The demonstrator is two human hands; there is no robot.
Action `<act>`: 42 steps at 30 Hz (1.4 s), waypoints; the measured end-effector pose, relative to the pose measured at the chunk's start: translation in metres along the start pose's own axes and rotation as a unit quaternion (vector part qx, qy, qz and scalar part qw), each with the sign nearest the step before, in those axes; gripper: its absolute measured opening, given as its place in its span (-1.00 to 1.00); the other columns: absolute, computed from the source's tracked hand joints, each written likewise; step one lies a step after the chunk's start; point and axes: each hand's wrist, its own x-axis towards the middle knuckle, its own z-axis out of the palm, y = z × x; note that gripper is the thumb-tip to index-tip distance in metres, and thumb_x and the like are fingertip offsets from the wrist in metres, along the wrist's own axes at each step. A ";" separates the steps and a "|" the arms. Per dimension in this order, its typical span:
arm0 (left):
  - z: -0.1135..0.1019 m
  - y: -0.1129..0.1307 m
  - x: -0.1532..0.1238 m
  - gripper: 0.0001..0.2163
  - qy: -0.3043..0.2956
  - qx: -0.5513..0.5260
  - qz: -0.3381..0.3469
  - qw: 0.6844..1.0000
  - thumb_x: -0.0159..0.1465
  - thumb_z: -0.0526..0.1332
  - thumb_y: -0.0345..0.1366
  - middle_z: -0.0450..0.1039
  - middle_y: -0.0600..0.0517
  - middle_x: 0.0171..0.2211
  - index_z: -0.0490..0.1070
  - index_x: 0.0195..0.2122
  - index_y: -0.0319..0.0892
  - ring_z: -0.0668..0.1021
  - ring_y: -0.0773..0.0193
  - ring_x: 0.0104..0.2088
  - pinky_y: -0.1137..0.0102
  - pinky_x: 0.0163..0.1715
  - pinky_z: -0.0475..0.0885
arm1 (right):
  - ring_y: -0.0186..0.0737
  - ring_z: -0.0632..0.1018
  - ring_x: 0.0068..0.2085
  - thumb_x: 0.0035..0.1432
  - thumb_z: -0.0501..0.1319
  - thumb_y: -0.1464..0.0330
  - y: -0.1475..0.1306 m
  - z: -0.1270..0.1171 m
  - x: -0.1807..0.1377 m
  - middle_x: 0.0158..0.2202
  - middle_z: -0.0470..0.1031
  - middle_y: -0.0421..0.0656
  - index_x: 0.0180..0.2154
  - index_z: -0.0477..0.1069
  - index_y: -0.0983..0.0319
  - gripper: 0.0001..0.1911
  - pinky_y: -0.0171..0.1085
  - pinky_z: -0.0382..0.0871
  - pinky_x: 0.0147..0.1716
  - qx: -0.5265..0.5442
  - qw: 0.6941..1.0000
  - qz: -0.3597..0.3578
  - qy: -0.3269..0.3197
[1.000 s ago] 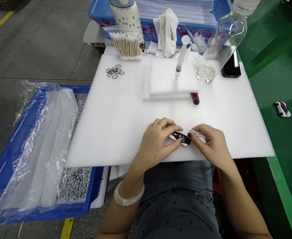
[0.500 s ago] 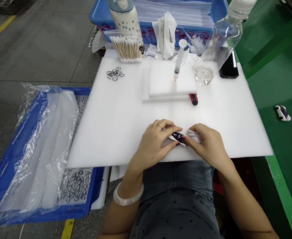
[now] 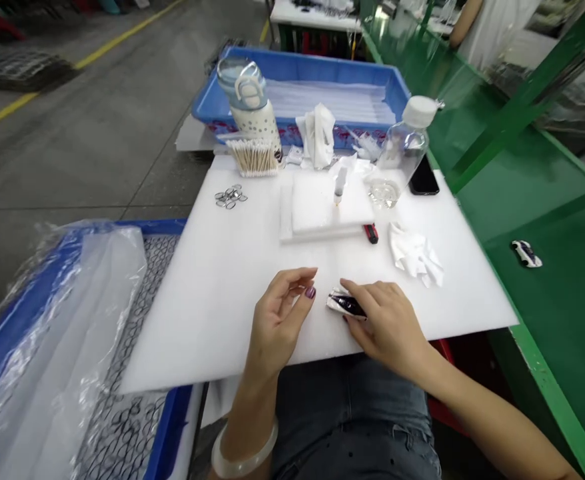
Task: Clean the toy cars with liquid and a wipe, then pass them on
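Observation:
My right hand (image 3: 385, 320) grips a small white and dark toy car (image 3: 347, 304) between thumb and fingers, low over the front of the white foam board (image 3: 212, 300). To the left of the car, my left hand (image 3: 280, 313) is empty, fingers curled loosely and thumb apart from them. A crumpled white cloth (image 3: 415, 255) lies on the board beyond my right hand. Another toy car (image 3: 526, 254) of the same look rests on the green surface at the right.
A syringe (image 3: 340, 185) stands at a foam block (image 3: 317, 217), near a red and black tool (image 3: 371, 233). Behind are cotton swabs (image 3: 253, 159), a tumbler (image 3: 252, 113), a clear bottle (image 3: 402, 153), a phone (image 3: 425, 179) and a blue bin (image 3: 322, 63). Black rings (image 3: 231, 196) lie left.
My right hand has let go of the white cloth, which now lies on the board. The left hand has come off the toy car and moved left. The head view has tilted up.

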 end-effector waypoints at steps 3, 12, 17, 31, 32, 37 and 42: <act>-0.003 0.000 -0.002 -0.85 -0.026 0.022 -0.004 0.999 0.34 0.23 -0.23 0.46 0.06 -0.13 0.52 -0.10 -0.01 0.50 0.33 -0.08 0.51 0.00 0.43 | -0.09 0.55 -0.19 0.23 0.15 0.36 0.039 -0.014 -0.011 -0.16 0.56 -0.07 0.19 0.26 0.25 -0.51 -0.11 0.40 -0.16 -0.003 0.995 0.065 0.077; -0.004 -0.005 -0.002 -0.82 -0.081 0.139 0.014 0.987 0.33 0.19 -0.15 0.47 0.03 -0.13 0.51 -0.14 -0.03 0.51 0.21 -0.08 0.36 -0.05 0.46 | 0.14 0.53 -0.09 0.07 0.21 0.20 0.239 -0.092 -0.105 -0.06 0.55 0.01 0.12 0.37 0.21 -0.43 -0.07 0.35 -0.23 -0.156 0.826 0.523 0.140; -0.008 -0.012 -0.002 -0.74 -0.083 0.197 0.022 0.977 0.27 0.22 -0.03 0.51 0.01 -0.13 0.53 -0.16 -0.04 0.54 0.14 -0.10 0.31 -0.09 0.48 | -0.06 0.54 -0.22 0.13 0.19 0.18 0.269 -0.106 -0.133 -0.16 0.57 0.04 -0.06 0.45 0.24 -0.61 -0.19 0.29 -0.33 -0.149 0.826 0.501 0.211; 0.002 -0.008 -0.001 -0.73 -0.122 0.301 0.063 0.944 0.30 0.17 -0.02 0.54 0.00 -0.12 0.52 -0.12 -0.02 0.58 0.10 -0.13 0.25 -0.13 0.54 | 0.13 0.55 -0.15 0.19 0.12 0.39 0.201 -0.101 -0.052 -0.16 0.53 0.10 0.12 0.32 0.25 -0.56 -0.03 0.41 -0.28 -0.177 0.931 0.242 0.208; 0.004 -0.008 -0.001 -0.71 -0.123 0.321 0.069 0.937 0.31 0.17 -0.02 0.52 -0.01 -0.08 0.50 -0.08 -0.02 0.58 0.08 -0.12 0.22 -0.14 0.55 | 0.06 0.54 -0.09 0.21 0.11 0.42 0.175 -0.090 -0.034 -0.09 0.53 0.06 0.12 0.34 0.21 -0.57 -0.06 0.42 -0.19 -0.152 0.954 0.190 0.177; 0.007 -0.017 -0.008 -0.56 -0.097 0.405 0.180 0.891 0.32 0.16 -0.12 0.46 -0.12 0.04 0.29 0.19 -0.12 0.53 0.00 -0.01 0.11 -0.09 0.53 | -0.21 0.54 -0.09 0.22 0.14 0.53 0.065 -0.033 0.032 -0.08 0.57 -0.10 0.03 0.42 0.19 -0.64 -0.24 0.40 -0.08 0.034 0.970 -0.228 -0.073; 0.010 -0.030 -0.029 -0.55 -0.086 0.428 0.229 0.870 0.35 0.17 -0.24 0.51 -0.08 -0.13 0.25 0.27 -0.09 0.57 0.10 -0.15 0.24 -0.16 0.53 | -0.21 0.54 -0.24 0.19 0.29 0.32 0.051 -0.032 0.088 -0.26 0.56 -0.13 -0.26 0.41 0.23 -0.87 -0.29 0.35 -0.27 0.107 0.992 -0.061 0.019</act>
